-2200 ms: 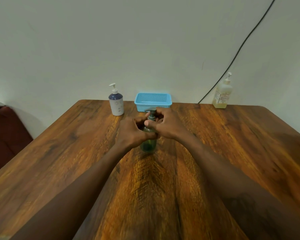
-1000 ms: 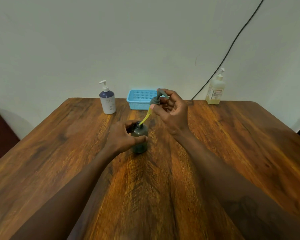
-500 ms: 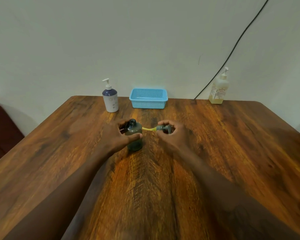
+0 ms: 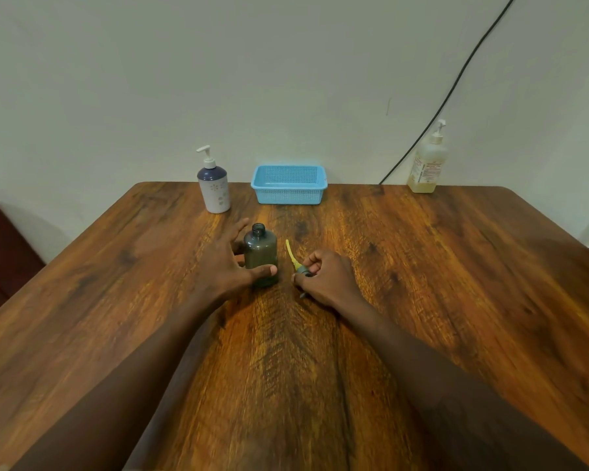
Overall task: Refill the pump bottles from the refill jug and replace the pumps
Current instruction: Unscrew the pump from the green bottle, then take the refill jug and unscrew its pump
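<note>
A small dark green bottle [image 4: 260, 253] stands upright mid-table with its neck uncapped. My left hand [image 4: 227, 263] is beside it on the left, fingers spread; the thumb touches the bottle's lower front. The grey pump [image 4: 302, 270] with its yellow dip tube lies low on the table just right of the bottle, tube pointing away from me. My right hand [image 4: 327, 278] is curled around the pump head. A white and navy pump bottle [image 4: 214, 186] stands at the back left. A pale yellow pump bottle [image 4: 426, 164] stands at the back right.
A light blue mesh basket [image 4: 289, 185] sits at the table's far edge against the wall. A black cable [image 4: 456, 83] runs up the wall behind the yellow bottle. The wooden table [image 4: 456, 283] stretches wide on both sides. A dark red seat [image 4: 0, 253] lies left.
My right hand pulled the pump out of the dark bottle, lifted it, then brought it down to the table on the bottle's right. My left hand's fingers loosened from the bottle.
</note>
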{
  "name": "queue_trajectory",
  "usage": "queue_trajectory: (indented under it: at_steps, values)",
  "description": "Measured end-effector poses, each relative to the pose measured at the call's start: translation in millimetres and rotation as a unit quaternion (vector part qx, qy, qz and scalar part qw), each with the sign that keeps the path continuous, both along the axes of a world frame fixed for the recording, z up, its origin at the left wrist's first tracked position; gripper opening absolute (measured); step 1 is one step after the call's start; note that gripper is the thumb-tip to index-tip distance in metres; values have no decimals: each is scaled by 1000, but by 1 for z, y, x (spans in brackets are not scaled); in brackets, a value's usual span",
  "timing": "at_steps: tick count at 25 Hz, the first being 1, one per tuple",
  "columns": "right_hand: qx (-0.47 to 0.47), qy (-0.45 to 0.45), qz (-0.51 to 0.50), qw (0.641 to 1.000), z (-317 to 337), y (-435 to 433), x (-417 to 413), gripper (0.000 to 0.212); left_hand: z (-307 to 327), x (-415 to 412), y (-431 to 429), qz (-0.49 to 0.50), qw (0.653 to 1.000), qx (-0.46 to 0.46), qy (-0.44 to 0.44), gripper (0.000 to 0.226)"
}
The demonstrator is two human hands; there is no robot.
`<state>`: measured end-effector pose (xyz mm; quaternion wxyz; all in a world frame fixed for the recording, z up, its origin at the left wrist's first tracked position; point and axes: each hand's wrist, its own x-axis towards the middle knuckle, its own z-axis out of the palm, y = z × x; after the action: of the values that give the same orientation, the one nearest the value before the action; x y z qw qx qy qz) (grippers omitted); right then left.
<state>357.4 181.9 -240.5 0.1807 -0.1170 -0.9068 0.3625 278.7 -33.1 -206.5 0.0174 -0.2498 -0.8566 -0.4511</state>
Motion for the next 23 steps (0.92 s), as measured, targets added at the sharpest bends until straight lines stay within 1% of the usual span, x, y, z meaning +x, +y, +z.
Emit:
queue_trajectory:
  at_steps: [5,9,13,15,18,21,23]
  values:
    - [-29,-8,-7,1000,4,1,-1,38,0,3,-2,-1,1000,17,-3,128]
    - [-59,13,-7,998,21,6,-5,46,18,3,4,5,1000,16,14,125]
    - [-94,43,-8,995,48,21,-10,52,55,-2,30,-6,997,1,78,108]
    - [-97,72,-28,992,61,35,-15,55,74,-13,54,-20,994,-11,104,104]
    - [-103,125,-85,983,78,66,-24,58,97,-30,104,-45,990,-36,126,101]
    - [-121,149,-130,973,89,102,-35,55,107,-43,163,-62,989,-42,125,100]
    - [-127,161,-160,966,91,134,-44,52,104,-56,208,-78,990,-49,108,100]
